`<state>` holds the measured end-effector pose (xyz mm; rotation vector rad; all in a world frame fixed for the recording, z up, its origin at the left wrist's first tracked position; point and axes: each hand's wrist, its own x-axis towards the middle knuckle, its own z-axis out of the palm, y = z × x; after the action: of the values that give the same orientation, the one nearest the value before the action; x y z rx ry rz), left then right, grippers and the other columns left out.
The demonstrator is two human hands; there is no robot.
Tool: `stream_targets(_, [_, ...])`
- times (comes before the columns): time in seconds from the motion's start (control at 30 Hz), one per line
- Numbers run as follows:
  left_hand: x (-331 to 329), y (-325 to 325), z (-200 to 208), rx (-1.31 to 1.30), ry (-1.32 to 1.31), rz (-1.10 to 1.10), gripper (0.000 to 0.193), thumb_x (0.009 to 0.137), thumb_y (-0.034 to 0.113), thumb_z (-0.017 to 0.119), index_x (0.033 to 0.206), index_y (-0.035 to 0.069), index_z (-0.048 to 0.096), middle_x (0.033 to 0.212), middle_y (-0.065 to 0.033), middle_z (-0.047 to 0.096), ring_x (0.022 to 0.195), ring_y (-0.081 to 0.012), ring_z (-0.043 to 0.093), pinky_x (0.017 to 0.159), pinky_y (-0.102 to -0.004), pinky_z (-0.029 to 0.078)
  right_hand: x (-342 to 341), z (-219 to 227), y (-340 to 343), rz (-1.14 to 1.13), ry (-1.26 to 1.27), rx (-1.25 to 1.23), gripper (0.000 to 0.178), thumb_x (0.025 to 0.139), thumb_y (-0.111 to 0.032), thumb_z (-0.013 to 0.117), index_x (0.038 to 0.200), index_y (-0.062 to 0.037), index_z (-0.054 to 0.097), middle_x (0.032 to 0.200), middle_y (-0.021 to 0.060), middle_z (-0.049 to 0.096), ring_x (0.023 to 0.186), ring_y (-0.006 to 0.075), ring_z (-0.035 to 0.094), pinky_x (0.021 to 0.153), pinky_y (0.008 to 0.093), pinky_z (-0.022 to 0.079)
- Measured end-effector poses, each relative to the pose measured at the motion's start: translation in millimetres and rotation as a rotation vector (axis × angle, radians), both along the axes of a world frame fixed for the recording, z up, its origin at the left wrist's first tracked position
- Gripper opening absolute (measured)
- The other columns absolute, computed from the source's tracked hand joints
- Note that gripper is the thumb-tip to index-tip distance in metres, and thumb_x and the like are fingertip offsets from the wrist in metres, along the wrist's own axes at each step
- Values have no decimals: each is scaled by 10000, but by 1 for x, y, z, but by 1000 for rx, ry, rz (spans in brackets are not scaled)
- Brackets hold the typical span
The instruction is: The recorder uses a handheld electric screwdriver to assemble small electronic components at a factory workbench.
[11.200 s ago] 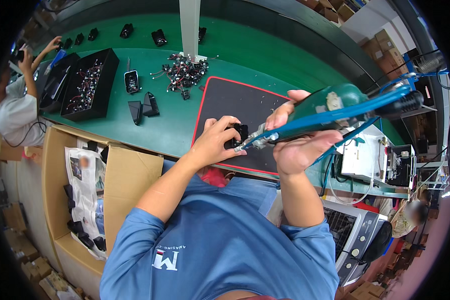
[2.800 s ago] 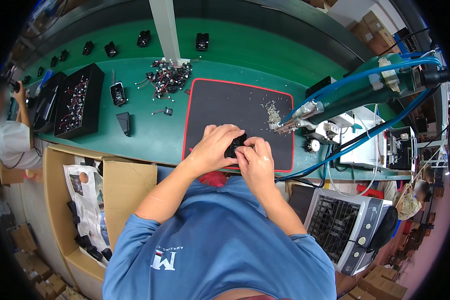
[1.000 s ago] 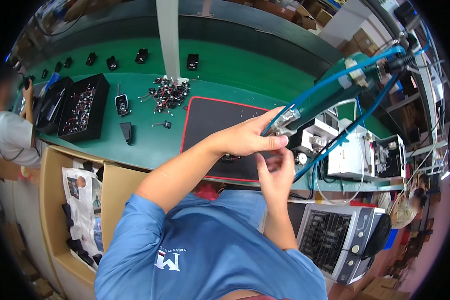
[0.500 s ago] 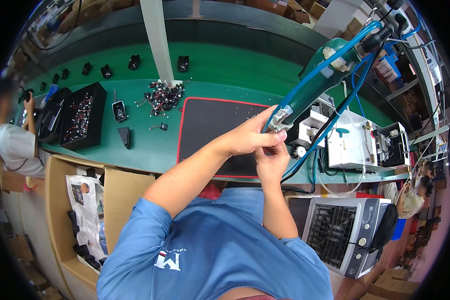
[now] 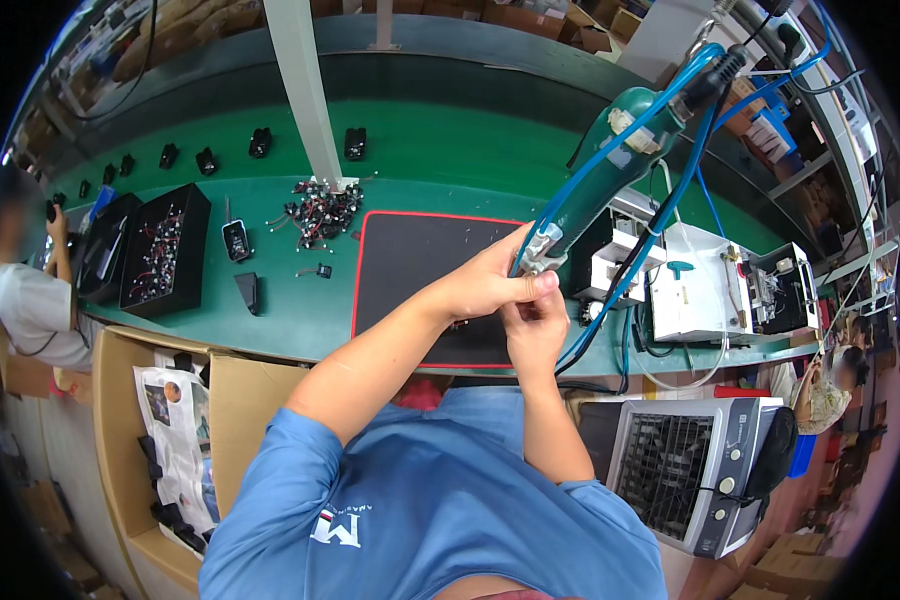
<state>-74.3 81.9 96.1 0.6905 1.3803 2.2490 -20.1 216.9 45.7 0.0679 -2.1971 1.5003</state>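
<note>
A green hanging power screwdriver (image 5: 598, 195), with blue air hoses along its body, slants down toward my hands. Its metal nose end (image 5: 542, 248) sits at my left hand (image 5: 495, 280), whose fingers are curled round it while the thumb stretches across below. Just beneath, my right hand (image 5: 537, 330) has its fingers pinched together, close to the left thumb. Whatever lies between those right fingertips is hidden. Both hands are over the right part of a black mat (image 5: 420, 260) with a red edge.
Wired parts (image 5: 322, 212) lie heaped on the green bench, beside a black bin (image 5: 192, 240) of similar parts. Black housings (image 5: 260, 142) stand along the back. White-cased equipment (image 5: 695, 295) is at right. An open carton (image 5: 232, 430) stands near left. A co-worker (image 5: 32, 300) sits far left.
The screwdriver's upper body has shifted left and slightly down in the picture. Both hands sit slightly further left, still together at its nose end.
</note>
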Motion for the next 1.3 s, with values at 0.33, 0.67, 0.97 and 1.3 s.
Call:
stream_targets(0.33, [-7, 6, 0, -24, 40, 66, 663, 972, 266, 764, 1511, 28, 461, 1388, -57, 569, 1305, -168, 504, 1152, -385, 381, -28, -30, 13, -168, -20, 620, 82, 894, -103, 732, 948, -43, 721, 959, 144, 666, 846, 371, 692, 738, 498, 561])
stream_targets(0.67, [-1, -42, -6, -258, 223, 26, 955, 847, 331, 847, 1616, 79, 340, 1610, -147, 368, 1497, -273, 359, 1215, -445, 326, -24, 128, 13, 197, 347, -106, 693, 981, -344, 736, 1474, 61, 463, 1310, 169, 637, 1134, 238, 641, 971, 356, 517])
stream_targets(0.97, [73, -85, -87, -1006, 623, 488, 1084, 599, 349, 983, 1545, 206, 472, 1580, -151, 353, 1434, -400, 404, 1177, -520, 364, -60, 156, -20, 557, 238, -445, 811, 1050, -677, 408, 1420, 41, 489, 928, 101, 660, 815, 166, 641, 744, 303, 536])
stream_targets(1.3, [73, -84, -97, -879, 700, 602, 474, 764, 282, 897, 1133, 112, 655, 1413, -111, 561, 1275, -309, 558, 1050, -455, 393, -34, 152, -35, 598, 135, -482, 1045, 955, -865, 267, 1336, 69, 543, 754, 90, 596, 589, 162, 572, 545, 273, 497])
